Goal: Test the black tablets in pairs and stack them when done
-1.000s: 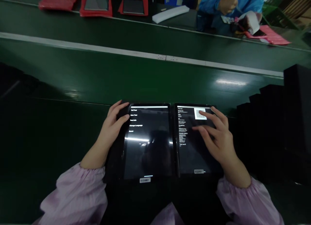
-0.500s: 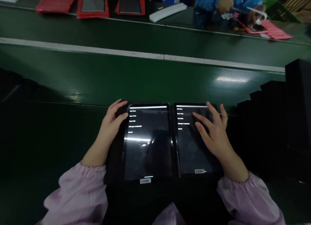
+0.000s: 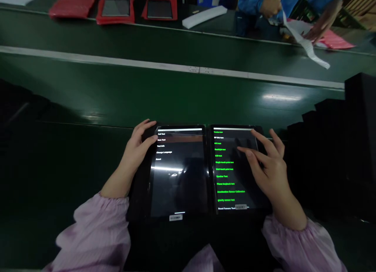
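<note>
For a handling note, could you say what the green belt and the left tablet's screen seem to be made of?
The green belt looks like glossy rubber or PVC, from its sheen. The left tablet's screen seems glass, given its sharp reflection.

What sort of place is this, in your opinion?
Probably a factory line for testing tablets: a green conveyor belt runs across the view, a tablet shows a list of test items, and red tablet cases lie on the far side.
</note>
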The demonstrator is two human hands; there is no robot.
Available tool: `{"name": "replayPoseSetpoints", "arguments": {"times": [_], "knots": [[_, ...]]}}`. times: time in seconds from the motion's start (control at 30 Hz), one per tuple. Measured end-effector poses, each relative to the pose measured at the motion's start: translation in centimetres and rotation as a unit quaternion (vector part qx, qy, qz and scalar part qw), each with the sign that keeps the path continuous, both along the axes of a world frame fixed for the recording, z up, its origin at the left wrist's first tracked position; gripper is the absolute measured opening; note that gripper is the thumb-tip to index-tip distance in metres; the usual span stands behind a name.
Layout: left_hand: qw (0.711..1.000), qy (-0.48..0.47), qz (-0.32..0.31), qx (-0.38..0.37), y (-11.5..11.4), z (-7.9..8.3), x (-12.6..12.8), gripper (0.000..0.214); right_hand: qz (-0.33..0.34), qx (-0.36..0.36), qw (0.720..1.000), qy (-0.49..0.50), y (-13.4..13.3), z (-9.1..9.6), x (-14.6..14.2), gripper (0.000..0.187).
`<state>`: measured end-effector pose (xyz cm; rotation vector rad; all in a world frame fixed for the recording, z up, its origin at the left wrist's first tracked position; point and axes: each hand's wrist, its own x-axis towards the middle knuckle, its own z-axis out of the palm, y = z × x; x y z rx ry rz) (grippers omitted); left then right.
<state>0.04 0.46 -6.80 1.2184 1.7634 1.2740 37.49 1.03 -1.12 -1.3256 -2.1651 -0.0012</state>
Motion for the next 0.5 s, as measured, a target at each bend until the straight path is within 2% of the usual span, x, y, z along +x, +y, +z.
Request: {"name": "replayPoseSetpoints", "arguments": {"times": [0.2,0.33,0.43,0.5], "knots": [[0.999,0.005,-0.044,0.004,-0.3,-0.6,-0.7,0.050,0.020,-0.014,1.000,-0.006,0.0,-0.5,0.0,0.039],[0.996,0.012,-0.089,-0.013,-0.7,-0.7,-1.5,0.064,-0.002,-0.017,1.000,0.022,0.1,-0.1,0.9,0.037],[0.991,0.032,-0.128,-0.030,-0.8,-0.4,-2.2,0.078,-0.070,-0.041,0.987,0.142,0.8,-0.2,2.2,0.034],[0.986,0.047,-0.158,-0.037,-0.7,-0.2,-2.6,0.086,-0.126,-0.050,0.959,0.251,1.9,-1.1,3.2,0.032]]}}
